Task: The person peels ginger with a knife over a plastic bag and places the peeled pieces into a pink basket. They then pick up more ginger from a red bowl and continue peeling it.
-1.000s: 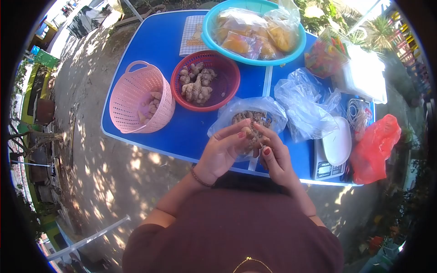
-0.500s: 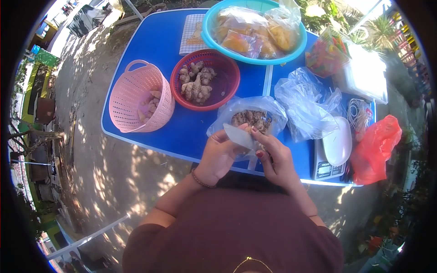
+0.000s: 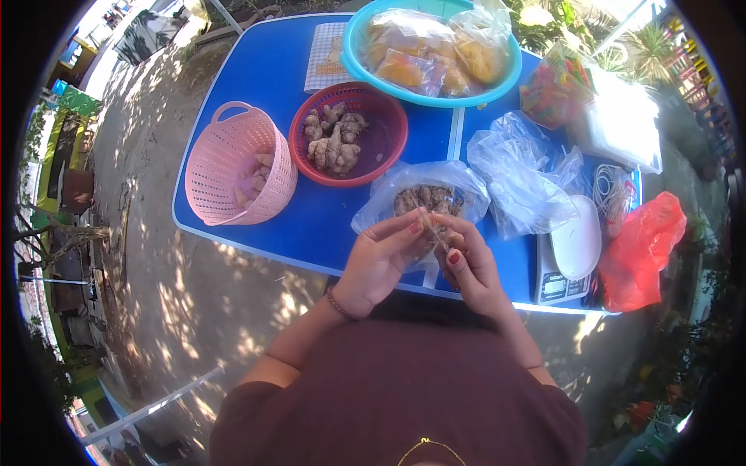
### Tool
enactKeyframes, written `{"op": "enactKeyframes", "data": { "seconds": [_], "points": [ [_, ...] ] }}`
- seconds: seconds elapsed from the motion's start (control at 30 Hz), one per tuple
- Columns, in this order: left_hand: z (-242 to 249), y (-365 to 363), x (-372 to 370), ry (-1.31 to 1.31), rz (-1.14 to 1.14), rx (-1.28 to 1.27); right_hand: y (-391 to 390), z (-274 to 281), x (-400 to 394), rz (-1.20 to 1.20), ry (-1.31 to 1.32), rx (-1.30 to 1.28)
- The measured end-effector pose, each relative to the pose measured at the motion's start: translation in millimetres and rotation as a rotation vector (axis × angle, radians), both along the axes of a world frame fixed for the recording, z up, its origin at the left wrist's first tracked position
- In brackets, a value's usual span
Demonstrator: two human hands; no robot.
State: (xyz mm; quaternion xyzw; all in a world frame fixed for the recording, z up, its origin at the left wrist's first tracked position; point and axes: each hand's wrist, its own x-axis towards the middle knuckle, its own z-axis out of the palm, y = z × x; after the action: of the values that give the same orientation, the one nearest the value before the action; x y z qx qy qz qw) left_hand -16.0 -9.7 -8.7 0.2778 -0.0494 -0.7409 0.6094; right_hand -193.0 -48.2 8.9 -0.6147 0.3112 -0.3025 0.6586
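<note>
My left hand (image 3: 381, 260) and my right hand (image 3: 470, 268) meet over the near edge of the blue table (image 3: 264, 70). Their fingertips pinch a small brown root piece (image 3: 444, 231) between them; a thin pale strip runs along it, and I cannot tell what it is. Just beyond the fingers lies an open clear bag of brown roots (image 3: 423, 194). My left wrist wears a thin bracelet.
A red basket (image 3: 385, 147) of ginger-like roots and a pink basket (image 3: 225, 155) stand at the left. Behind is a turquoise basin (image 3: 353, 54) of filled bags. Crumpled clear bags (image 3: 521, 171), a scale (image 3: 559, 283), rubber bands (image 3: 614, 194) and a red bag (image 3: 641, 248) lie right.
Half a second ago a pale flat thing showed between my spread fingers. My fingertips have since closed together on the root piece, as they were a second ago.
</note>
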Motion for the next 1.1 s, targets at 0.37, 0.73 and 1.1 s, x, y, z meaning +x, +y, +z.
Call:
{"op": "enactKeyframes", "data": {
  "seconds": [0.37,0.73,1.1],
  "points": [
    [3,5,-2,-0.088,0.036,-0.083,-1,4,4,-0.063,0.202,-0.458],
    [5,5,-4,-0.189,0.038,-0.114,8,-12,13,-0.181,0.114,-0.493],
    [2,2,1,-0.100,0.027,-0.103,2,4,4,-0.005,0.052,-0.090]
  ]
}}
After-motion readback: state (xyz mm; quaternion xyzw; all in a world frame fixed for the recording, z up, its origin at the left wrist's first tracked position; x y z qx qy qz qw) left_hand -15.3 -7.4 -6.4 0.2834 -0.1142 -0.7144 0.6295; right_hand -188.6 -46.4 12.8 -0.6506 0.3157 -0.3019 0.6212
